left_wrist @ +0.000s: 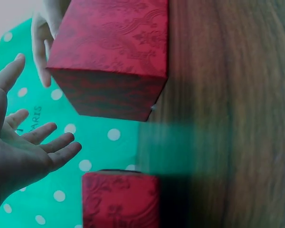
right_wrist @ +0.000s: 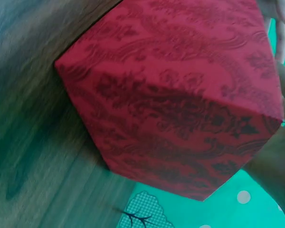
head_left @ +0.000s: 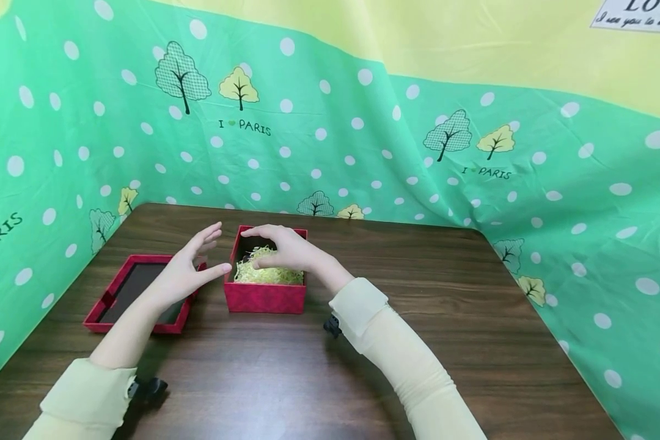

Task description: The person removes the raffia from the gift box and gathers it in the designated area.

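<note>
A red patterned box stands upright with its top uncovered, and pale yellow shredded paper fills much of it. Over the opening reaches my right hand, fingers and thumb spread apart above the paper, with nothing seen gripped. My left hand hovers between the box and its red lid, fingers extended and thumb tip close to the box's left wall. In the left wrist view that hand shows an empty palm beside the box. The box hides most of the right hand in the right wrist view.
The lid lies with its dark inside facing up, left of the box. Both stand on a dark wooden table. Green dotted cloth hangs behind and along the sides. Small black devices sit at both wrists.
</note>
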Action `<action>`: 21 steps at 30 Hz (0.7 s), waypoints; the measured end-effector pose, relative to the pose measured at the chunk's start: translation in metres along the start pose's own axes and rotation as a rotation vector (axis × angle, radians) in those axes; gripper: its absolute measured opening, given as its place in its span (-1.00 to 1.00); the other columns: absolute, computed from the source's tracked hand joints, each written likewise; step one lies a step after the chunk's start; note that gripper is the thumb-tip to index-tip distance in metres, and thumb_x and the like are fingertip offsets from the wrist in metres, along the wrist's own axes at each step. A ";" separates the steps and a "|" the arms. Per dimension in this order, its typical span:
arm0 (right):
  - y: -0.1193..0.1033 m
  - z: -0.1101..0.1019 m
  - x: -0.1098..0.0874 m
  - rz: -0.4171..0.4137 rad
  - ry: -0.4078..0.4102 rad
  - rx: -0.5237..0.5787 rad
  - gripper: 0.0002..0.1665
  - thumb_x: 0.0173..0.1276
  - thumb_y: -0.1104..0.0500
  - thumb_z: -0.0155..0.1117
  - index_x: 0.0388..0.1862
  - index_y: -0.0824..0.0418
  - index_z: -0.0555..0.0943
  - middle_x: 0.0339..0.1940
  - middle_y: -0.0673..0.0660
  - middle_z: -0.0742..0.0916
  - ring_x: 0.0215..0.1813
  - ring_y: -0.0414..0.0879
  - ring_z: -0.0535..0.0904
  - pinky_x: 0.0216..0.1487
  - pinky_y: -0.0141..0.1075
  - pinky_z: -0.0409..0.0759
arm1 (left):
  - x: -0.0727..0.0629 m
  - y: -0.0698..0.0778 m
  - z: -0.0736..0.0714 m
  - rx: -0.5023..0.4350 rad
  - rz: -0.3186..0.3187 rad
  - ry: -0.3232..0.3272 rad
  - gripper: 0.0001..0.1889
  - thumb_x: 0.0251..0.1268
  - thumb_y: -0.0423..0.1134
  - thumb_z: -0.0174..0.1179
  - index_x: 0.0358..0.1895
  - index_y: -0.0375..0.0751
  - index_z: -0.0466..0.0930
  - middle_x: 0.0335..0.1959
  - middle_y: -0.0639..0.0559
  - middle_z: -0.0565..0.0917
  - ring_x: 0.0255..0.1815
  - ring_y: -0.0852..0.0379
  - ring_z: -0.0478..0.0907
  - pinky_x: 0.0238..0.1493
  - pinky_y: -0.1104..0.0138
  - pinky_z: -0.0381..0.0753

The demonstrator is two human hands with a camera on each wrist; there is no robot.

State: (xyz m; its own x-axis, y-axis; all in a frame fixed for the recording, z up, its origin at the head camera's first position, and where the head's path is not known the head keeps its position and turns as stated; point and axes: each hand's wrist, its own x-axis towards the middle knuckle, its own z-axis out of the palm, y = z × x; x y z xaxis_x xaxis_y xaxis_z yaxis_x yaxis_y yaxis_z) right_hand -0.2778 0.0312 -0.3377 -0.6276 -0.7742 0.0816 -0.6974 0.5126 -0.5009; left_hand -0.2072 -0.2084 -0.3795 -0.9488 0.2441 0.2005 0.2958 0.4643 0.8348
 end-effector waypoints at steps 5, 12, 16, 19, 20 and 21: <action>0.003 0.002 0.005 -0.016 -0.061 -0.046 -0.25 0.20 0.01 0.39 0.36 0.01 0.37 0.37 0.00 0.43 0.40 -0.17 0.27 0.32 -0.30 0.32 | 0.005 -0.003 0.006 -0.017 -0.005 -0.035 -0.11 0.16 -0.01 0.31 0.48 0.33 -0.08 0.45 -0.11 0.16 0.42 -0.24 0.13 0.28 -0.23 0.16; 0.009 0.007 0.011 -0.062 -0.137 -0.095 -0.23 0.15 0.01 0.43 0.34 0.09 0.40 0.37 0.04 0.43 0.42 -0.13 0.25 0.36 -0.29 0.27 | 0.011 -0.007 0.016 -0.054 0.021 -0.113 -0.05 0.16 -0.09 0.33 0.50 0.22 -0.14 0.48 -0.13 0.08 0.44 -0.23 0.09 0.28 -0.15 0.24; 0.013 0.009 0.014 -0.066 -0.178 -0.123 -0.22 0.11 0.01 0.46 0.32 0.11 0.42 0.36 0.06 0.44 0.41 -0.11 0.26 0.36 -0.26 0.27 | 0.013 -0.007 0.019 -0.045 0.006 -0.145 -0.04 0.13 -0.08 0.35 0.51 0.12 -0.12 0.50 -0.08 0.04 0.44 -0.23 0.09 0.26 -0.13 0.28; 0.016 0.010 0.015 -0.050 -0.207 -0.141 -0.22 0.10 0.02 0.47 0.31 0.10 0.43 0.35 0.05 0.44 0.40 -0.12 0.27 0.36 -0.28 0.28 | 0.013 -0.007 0.019 -0.006 -0.030 -0.153 -0.03 0.11 -0.01 0.35 0.51 0.11 -0.10 0.51 -0.01 0.02 0.44 -0.23 0.09 0.23 -0.14 0.33; 0.017 0.010 0.015 -0.043 -0.215 -0.147 -0.22 0.10 0.02 0.48 0.31 0.09 0.43 0.35 0.04 0.45 0.40 -0.12 0.28 0.35 -0.28 0.28 | 0.013 -0.007 0.019 0.007 -0.042 -0.155 -0.03 0.10 0.01 0.35 0.50 0.12 -0.09 0.51 0.01 0.02 0.44 -0.23 0.09 0.21 -0.14 0.35; 0.018 0.010 0.015 -0.036 -0.222 -0.153 -0.22 0.10 0.02 0.48 0.31 0.08 0.43 0.35 0.04 0.45 0.40 -0.13 0.28 0.35 -0.29 0.28 | 0.012 -0.008 0.019 0.022 -0.053 -0.153 -0.04 0.09 0.04 0.35 0.50 0.13 -0.08 0.51 0.01 0.02 0.43 -0.24 0.09 0.19 -0.15 0.36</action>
State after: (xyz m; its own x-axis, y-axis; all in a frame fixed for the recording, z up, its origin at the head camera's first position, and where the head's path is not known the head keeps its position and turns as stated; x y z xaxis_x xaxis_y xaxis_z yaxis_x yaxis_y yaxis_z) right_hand -0.2963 0.0254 -0.3539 -0.5220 -0.8468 -0.1021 -0.7728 0.5202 -0.3636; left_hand -0.2190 -0.1926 -0.3932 -0.9358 0.3444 0.0748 0.2496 0.4978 0.8306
